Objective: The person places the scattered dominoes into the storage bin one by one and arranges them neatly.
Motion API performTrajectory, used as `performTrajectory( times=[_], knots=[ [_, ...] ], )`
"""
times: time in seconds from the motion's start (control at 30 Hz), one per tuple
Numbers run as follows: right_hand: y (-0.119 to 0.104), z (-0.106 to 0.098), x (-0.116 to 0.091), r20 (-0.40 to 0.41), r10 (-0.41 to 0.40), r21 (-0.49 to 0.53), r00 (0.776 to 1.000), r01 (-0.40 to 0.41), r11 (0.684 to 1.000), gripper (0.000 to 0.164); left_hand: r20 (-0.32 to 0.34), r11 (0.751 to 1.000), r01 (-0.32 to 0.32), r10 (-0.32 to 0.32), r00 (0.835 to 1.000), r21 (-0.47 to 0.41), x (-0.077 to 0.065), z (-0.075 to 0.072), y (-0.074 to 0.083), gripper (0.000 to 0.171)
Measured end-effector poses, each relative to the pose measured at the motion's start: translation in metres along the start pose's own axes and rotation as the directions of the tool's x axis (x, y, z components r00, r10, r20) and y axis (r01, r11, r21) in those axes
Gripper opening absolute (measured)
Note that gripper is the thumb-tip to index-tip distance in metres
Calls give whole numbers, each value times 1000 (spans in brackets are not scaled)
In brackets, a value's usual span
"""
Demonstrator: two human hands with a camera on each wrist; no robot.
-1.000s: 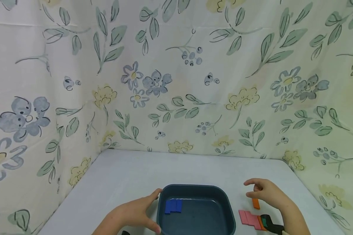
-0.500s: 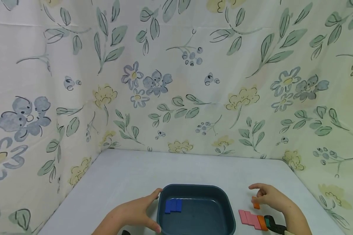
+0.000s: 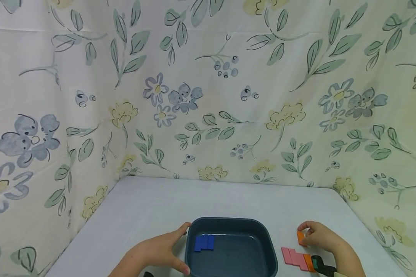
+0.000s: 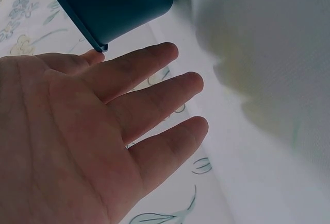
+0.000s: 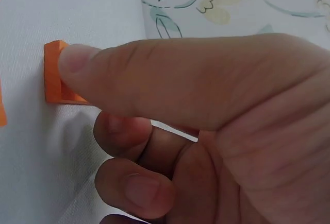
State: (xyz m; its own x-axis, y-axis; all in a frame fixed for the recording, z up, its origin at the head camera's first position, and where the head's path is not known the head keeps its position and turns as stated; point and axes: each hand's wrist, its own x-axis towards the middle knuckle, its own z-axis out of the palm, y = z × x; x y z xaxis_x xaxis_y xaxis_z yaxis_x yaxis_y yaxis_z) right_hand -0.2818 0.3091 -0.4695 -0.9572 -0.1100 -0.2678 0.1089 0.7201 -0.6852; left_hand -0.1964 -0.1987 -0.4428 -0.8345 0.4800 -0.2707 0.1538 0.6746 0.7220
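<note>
Noted right of dark tray on worktop: orange block.
Lengthwise, points away and slightly left; pinched by fingers of right hand, angled forward-left. Also seen: left hand, fingers spread at tray.

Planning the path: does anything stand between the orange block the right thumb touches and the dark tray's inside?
From the orange block, only the tray's right wall stands in the way; pink pieces lie just off that path.
</note>
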Motion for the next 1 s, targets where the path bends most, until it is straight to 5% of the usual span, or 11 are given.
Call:
performTrajectory(
  times=[0.67, 1.0],
  knots=[
    [5, -1, -4, 10, 29, 9, 1000, -29, 1000, 36, -9, 1000, 8, -8, 1000, 12, 1, 0, -1, 123],
    [-15, -4, -6, -2, -61, -27, 998, 61, 998, 34, -15, 1000, 17, -16, 1000, 11, 2, 1, -1, 122]
  ],
)
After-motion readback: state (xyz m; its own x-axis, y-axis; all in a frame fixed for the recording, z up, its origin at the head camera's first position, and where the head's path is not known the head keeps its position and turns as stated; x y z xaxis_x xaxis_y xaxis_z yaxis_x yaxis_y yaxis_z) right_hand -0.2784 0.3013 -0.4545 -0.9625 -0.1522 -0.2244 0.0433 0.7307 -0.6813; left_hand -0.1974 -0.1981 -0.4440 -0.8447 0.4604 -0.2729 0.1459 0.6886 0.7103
